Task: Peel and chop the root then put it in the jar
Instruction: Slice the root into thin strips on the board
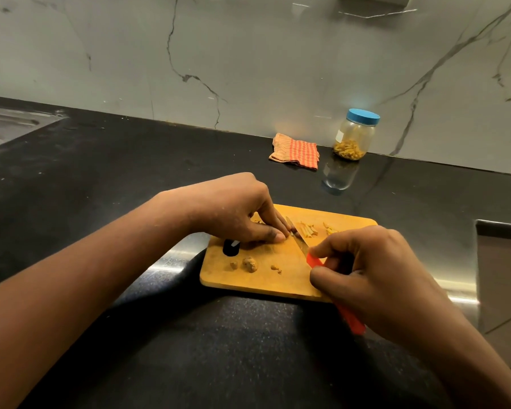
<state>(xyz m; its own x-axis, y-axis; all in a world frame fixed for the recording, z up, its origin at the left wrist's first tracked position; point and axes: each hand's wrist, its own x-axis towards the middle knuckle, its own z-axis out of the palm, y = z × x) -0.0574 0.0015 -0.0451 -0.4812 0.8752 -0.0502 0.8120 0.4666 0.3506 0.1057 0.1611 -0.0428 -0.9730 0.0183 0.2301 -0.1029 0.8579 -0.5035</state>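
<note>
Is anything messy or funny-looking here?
Nothing much. Brownish scraps lie loose at the front of the chopping board, and the checked cloth by the wall is crumpled, not folded. Nothing looks spilled or broken.

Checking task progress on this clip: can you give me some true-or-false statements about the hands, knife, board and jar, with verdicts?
1. The right hand grips a red-handled knife. True.
2. The jar's blue lid is off. False: the lid sits on the jar.
3. The jar stands on the cutting board. False: it stands on the counter by the wall, apart from the board.
4. Cut strips lie on the board, right of the blade. True.
5. The left hand rests on the checked cloth. False: it holds a root piece on the board at the blade; the cloth lies beside the jar.
</note>
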